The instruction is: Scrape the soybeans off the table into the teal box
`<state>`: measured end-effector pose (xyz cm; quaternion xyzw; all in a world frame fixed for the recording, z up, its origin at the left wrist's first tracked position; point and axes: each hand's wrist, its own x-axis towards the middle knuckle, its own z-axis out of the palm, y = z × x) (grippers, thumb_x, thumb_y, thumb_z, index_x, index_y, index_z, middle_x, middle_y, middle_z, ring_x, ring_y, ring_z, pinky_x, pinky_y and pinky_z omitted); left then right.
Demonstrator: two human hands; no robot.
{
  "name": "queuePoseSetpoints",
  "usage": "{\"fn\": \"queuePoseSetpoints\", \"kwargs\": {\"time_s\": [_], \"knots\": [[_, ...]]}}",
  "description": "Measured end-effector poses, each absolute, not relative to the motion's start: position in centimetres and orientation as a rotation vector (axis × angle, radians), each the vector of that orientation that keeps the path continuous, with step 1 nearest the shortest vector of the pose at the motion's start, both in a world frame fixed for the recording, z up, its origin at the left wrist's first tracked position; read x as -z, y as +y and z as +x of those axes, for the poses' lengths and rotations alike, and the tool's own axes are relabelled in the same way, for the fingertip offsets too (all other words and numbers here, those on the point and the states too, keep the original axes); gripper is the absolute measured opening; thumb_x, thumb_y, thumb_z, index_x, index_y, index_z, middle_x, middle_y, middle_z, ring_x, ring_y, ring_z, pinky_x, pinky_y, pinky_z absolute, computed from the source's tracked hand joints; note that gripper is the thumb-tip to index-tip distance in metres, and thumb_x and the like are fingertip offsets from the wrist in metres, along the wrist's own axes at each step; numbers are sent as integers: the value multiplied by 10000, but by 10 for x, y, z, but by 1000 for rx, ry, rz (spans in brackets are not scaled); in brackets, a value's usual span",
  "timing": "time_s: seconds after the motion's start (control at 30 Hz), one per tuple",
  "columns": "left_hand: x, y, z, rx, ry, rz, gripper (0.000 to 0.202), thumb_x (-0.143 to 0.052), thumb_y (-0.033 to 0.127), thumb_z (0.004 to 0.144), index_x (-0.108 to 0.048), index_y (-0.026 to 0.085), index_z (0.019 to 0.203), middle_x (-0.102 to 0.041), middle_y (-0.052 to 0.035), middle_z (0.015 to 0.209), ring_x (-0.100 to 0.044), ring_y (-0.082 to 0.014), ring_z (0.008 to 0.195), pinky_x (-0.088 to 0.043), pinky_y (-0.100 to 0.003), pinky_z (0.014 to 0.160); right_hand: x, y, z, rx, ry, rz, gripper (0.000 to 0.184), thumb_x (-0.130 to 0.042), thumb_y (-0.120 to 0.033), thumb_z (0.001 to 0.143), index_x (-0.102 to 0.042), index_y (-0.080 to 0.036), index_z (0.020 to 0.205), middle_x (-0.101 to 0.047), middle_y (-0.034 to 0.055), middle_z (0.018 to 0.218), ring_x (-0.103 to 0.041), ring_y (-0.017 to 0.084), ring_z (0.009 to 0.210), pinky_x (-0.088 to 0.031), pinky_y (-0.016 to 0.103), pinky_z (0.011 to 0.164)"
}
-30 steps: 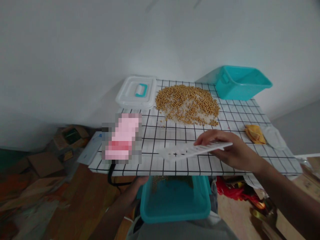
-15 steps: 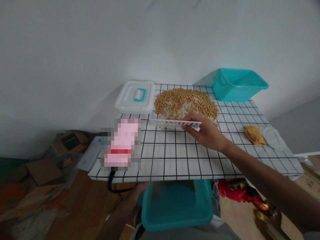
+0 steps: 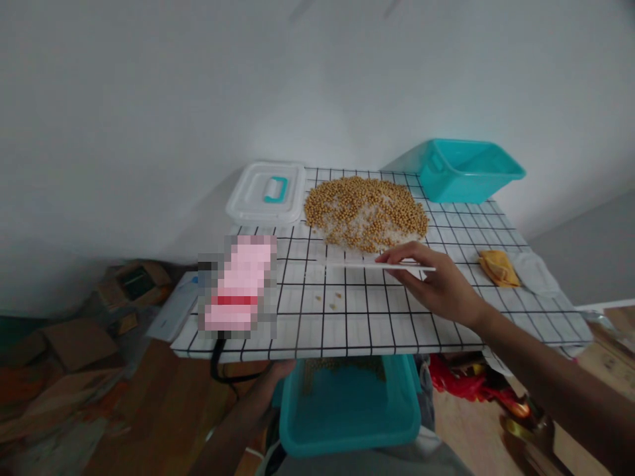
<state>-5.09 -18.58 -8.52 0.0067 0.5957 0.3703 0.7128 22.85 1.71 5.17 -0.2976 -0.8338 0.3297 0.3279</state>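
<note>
My right hand grips a flat white slotted plastic tray, held edge-on just in front of a pile of soybeans mixed with rice on the black-gridded white tablecloth. A few loose beans lie nearer the front edge. My left hand reaches under the table's front edge and holds the rim of a teal basin with some beans inside; its fingers are mostly hidden.
A clear lidded box with a teal handle stands at the back left, a second teal basin at the back right. A yellow cloth and clear lid lie right. A blurred pink item sits left. Cardboard boxes litter the floor.
My right hand pushed the white tray out to the bean pile, then drew it back toward me, leaving a few beans dragged onto the cloth. The left hand kept hold of the basin.
</note>
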Motion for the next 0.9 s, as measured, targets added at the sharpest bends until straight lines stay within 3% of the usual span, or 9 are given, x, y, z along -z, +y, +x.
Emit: {"fn": "queuePoseSetpoints", "kwargs": {"time_s": [0.1, 0.2, 0.3, 0.57, 0.9], "knots": [[85, -185, -50, -825, 1303, 54, 202, -733, 337, 730, -733, 216, 891, -790, -102, 801, -708, -363, 1025, -582, -420, 821, -50, 37, 220, -682, -2091, -888, 61, -607, -246, 932, -630, -236, 988, -686, 30, 966, -647, 186, 891, -499, 319, 777], [82, -184, -47, -821, 1330, 73, 269, -719, 364, 743, -723, 201, 958, -791, -97, 796, -722, -352, 989, -582, -415, 810, -48, 58, 210, -620, -2117, -927, 51, -597, -265, 936, -620, -223, 952, -651, 6, 830, -619, 171, 762, -471, 310, 697], [81, -183, -43, -815, 1344, 77, 358, -673, 424, 787, -705, 163, 1031, -784, -84, 748, -747, -330, 859, -586, -407, 742, -44, 69, 203, -619, -2169, -891, 47, -588, -245, 934, -616, -219, 962, -665, 8, 874, -630, 176, 800, -470, 318, 727], [92, -188, -45, -824, 1319, 51, 410, -696, 434, 789, -695, 153, 1088, -794, -72, 772, -752, -301, 766, -578, -394, 741, -40, 60, 203, -713, -2209, -765, 94, -588, -205, 922, -615, -244, 1003, -697, 33, 1044, -654, 213, 989, -502, 364, 850], [81, -185, -42, -843, 1242, 57, 315, -664, 389, 837, -692, 184, 1074, -798, -35, 774, -756, -277, 789, -588, -378, 735, -45, 50, 214, -787, -2264, -721, 139, -593, -159, 904, -611, -238, 1017, -695, 45, 1069, -654, 204, 1011, -507, 364, 874]]}}
